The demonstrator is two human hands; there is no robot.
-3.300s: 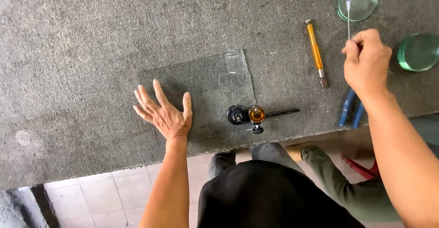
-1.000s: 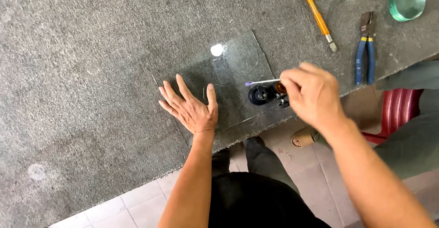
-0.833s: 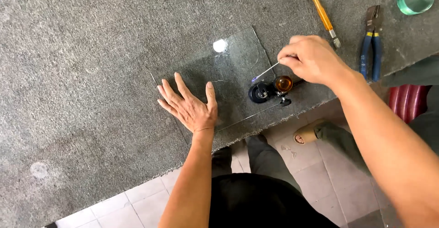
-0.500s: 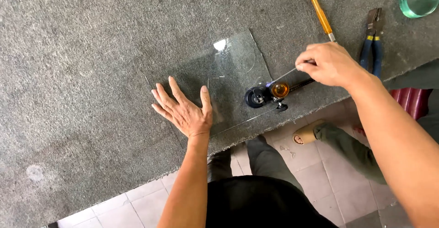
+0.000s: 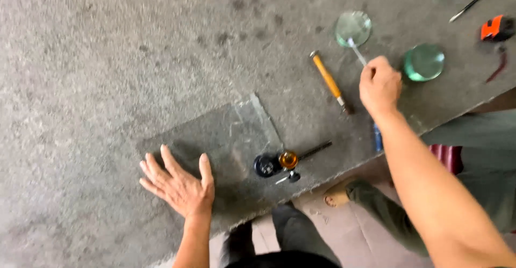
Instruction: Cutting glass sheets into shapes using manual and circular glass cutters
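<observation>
The right hand (image 5: 379, 85) is closing its fingers around a thin, pale stick (image 5: 357, 51). The stick is pointing up and to the left, away from the person, and its far end is lying over a round clear glass disc (image 5: 353, 28). The left hand (image 5: 180, 185) is lying flat with its fingers spread wide, holding nothing and pressing on the near left corner of a flat glass sheet (image 5: 226, 139).

The big grey stone table (image 5: 107, 58) is filling most of the view. Its near edge is running slantwise from the lower left up to the right, and past it tiled floor (image 5: 365, 230) and the person's legs are showing. The left half of the table is lying bare and wide.

The glass sheet is sitting close to the near edge, with its long side running left to right and tilting a little. Just off its right corner a small cutting tool (image 5: 285, 161) with a dark round base, an amber knob and a dark rod is lying; the rod is pointing to the upper right.

A yellow-handled tool (image 5: 329, 79) is lying between the sheet and the right hand, with its metal tip pointing down and to the right. A green glass disc (image 5: 424, 62) is lying just right of the hand. Blue handles (image 5: 377, 136) are peeking out under the wrist.
</observation>
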